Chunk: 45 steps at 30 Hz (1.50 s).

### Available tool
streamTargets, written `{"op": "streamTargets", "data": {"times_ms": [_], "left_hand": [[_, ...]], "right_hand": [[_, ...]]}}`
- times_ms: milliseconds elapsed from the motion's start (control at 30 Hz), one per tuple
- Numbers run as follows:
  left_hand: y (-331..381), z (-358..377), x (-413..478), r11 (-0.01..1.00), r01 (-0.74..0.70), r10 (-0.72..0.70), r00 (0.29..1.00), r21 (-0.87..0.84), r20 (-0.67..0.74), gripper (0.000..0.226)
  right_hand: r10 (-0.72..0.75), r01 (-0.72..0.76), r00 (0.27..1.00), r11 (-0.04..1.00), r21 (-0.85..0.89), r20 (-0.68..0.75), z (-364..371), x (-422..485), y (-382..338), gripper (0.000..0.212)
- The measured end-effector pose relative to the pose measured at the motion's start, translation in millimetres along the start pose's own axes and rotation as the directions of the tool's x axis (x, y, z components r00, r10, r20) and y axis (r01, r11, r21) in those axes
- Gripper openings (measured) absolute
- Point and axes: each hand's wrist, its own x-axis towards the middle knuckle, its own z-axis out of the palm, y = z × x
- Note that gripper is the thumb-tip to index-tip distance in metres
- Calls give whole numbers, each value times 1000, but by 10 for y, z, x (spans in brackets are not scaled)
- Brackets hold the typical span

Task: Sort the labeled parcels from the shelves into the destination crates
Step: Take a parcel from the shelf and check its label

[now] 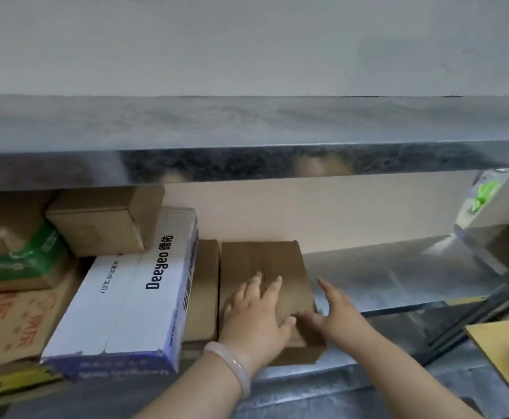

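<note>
The brown parcel (265, 261) lies flat on the metal shelf (398, 276), just right of a narrow brown box (205, 285) and the white Deeyeo box (132, 303). My left hand (254, 319) rests flat on the parcel's top, fingers straight and spread. My right hand (338, 316) sits at the parcel's right edge, fingers wide, thumb touching the near corner.

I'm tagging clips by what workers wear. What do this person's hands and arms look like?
The left hand and the right hand are both bare, with no gloves. No sleeves show on either arm as far as the frame reaches. A smooth, pale pinkish-white bangle circles the left wrist; the right wrist carries nothing.
</note>
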Motion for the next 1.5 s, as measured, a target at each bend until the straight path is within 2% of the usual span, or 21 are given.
{"op": "streamTargets", "data": {"times_ms": [100,200,400,567,733,800,867,933,1067,1167,1267,1433,1500], "left_hand": [[-34,101,9,993,110,-111,994,-29,-10,73],[-51,151,16,984,177,-178,984,-35,-27,73],[-60,218,53,979,204,-204,979,10,-16,70],[-19,271,-13,990,143,-143,990,0,13,68],[75,234,-230,992,93,-104,985,-87,-139,72],[142,177,-357,992,60,-81,977,-109,-198,78],[209,95,-517,987,14,-51,972,-159,-228,81],[252,-14,-745,970,-53,-3,973,-239,-232,83],[199,-299,-1380,932,-181,78,945,-313,-317,82],[52,-525,-1913,915,-225,79,914,-335,-399,79],[-166,-723,-2421,911,-241,52,872,-334,-487,74],[-602,-933,-3195,933,-136,-97,797,-333,-596,80],[-877,-1027,-3508,934,-60,-179,776,-353,-605,97]], "right_hand": [[84,-106,991,968,226,107,69,157,132,102],[104,-181,970,914,364,222,103,263,212,100],[79,-302,925,748,591,373,183,263,219,68],[47,-213,965,717,663,259,140,43,312,68],[29,-71,997,727,683,73,-192,-427,436,72],[19,-13,1000,718,695,-2,-328,-690,416,67],[9,49,997,714,699,-79,-426,-979,346,58],[-24,129,986,731,671,-164,-468,-1275,239,60],[-110,261,959,706,658,-262,-442,-1893,-71,74],[-179,342,937,642,687,-299,-345,-2364,-362,70],[-267,439,897,624,647,-351,-161,-2768,-713,64],[-432,605,783,694,389,-448,389,-3217,-1387,77],[-556,693,707,668,271,-438,680,-3393,-1690,84]]}}
